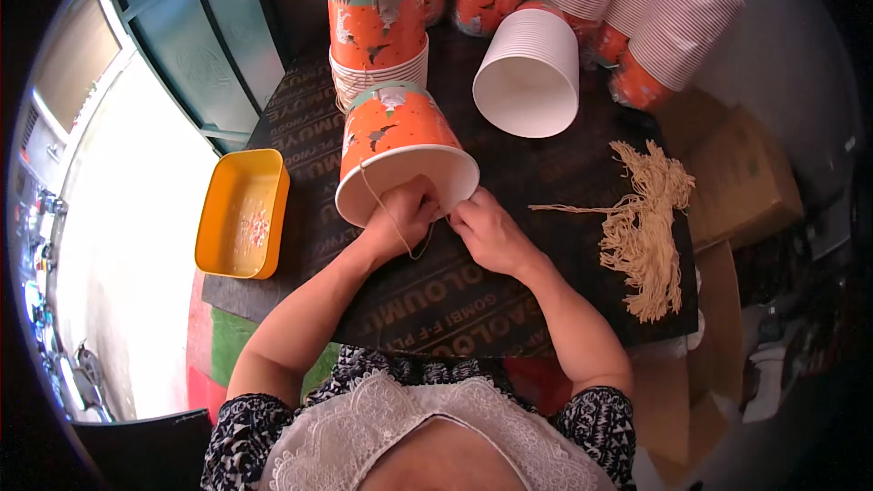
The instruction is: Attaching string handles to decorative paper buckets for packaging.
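Note:
An orange paper bucket [400, 127] with a green base band lies tilted on the table, its white-rimmed mouth facing me. My left hand [403, 211] is inside the mouth with its fingers curled closed; what they grip is hidden. A thin beige cord [382, 203] runs from the bucket's rim across my left hand and hangs in a loop below. At the right side of the mouth, my right hand [486, 227] pinches the rim, with its fingertips partly out of sight.
Behind it stands an upside-down stack of orange buckets [376, 27]. A white-lined bucket [527, 73] lies to the right, before several wrapped stacks [682, 23]. A bundle of beige cords [647, 227] lies at right, a yellow plastic tub [244, 214] at left. Cardboard boxes [727, 173] stand beyond the table.

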A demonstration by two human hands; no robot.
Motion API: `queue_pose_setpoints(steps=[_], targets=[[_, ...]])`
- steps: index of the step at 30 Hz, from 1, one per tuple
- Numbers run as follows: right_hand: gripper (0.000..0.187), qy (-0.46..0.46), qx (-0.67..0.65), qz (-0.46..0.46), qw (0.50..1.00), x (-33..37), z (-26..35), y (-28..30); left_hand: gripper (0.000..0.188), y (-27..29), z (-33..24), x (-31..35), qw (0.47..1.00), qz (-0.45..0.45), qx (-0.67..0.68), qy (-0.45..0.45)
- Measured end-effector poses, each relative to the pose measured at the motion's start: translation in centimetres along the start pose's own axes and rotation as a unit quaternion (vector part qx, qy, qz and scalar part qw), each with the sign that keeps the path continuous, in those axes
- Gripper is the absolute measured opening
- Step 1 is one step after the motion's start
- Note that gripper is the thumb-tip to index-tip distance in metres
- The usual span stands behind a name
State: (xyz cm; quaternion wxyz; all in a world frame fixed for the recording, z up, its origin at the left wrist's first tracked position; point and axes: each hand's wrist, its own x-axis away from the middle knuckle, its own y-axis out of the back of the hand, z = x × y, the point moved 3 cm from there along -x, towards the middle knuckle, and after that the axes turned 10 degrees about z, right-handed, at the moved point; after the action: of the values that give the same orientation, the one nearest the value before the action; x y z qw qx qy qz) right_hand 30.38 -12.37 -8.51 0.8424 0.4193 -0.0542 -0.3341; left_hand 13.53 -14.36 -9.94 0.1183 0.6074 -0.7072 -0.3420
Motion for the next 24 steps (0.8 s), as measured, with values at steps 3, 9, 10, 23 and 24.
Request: queue_pose_setpoints(steps=[3,9,10,23,24], targets=[[0.015,0.064,0.043,-0.004,0.997,0.2,0.1,-0.1,0.009,0.0,-0.2,-0.1,1.0,-0.018,-0.022,0.005],[0.028,0.037,0.107,0.047,0.992,0.2,-0.7,-0.2,0.015,0.8,-0.5,-0.1,0.997,0.029,-0.052,0.057],[0.025,0.037,0.107,0.03,0.993,0.2,-0.5,-0.3,0.015,1.0,-0.5,-0.1,0.997,0.026,-0.025,0.064],[0.029,0.037,0.115,0.031,0.992,0.1,-0.9,-0.3,0.016,0.7,-0.9,0.0,0.937,0.133,0.294,0.136],[0.029,0.037,0.114,0.031,0.992,0.0,-0.8,-0.3,0.016,0.7,-0.9,-0.1,0.95,0.121,0.262,0.118]])
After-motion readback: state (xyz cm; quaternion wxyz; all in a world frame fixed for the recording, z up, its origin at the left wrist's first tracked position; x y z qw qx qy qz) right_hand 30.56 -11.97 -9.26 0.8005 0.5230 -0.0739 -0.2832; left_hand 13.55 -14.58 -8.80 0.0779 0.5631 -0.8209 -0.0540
